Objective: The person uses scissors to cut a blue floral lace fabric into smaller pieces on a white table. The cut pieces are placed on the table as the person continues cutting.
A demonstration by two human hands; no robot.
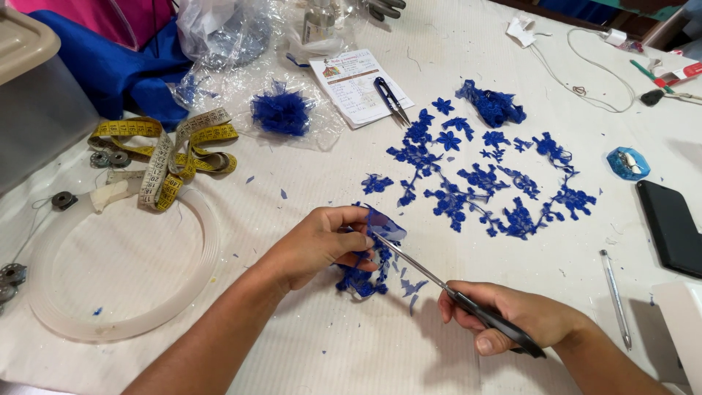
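Scissors (439,281) sit gripped in the right hand (512,318); left hand (322,245) pinches blue lace (373,256).

surface: white cloth-covered table (307,351) | 9 o'clock: translucent hoop (44,307), yellow tape measure (175,150) | 12 o'clock: paper slip (351,91), thread snips (391,99) | 2 o'clock: blue lace appliqués (482,179) | 3 o'clock: black phone (669,227), pen (616,296)

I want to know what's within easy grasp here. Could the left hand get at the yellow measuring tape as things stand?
Probably not right away: the left hand is pinching a blue lace piece. The cloth toward the measuring tape looks unobstructed, so once it lets go, likely yes.
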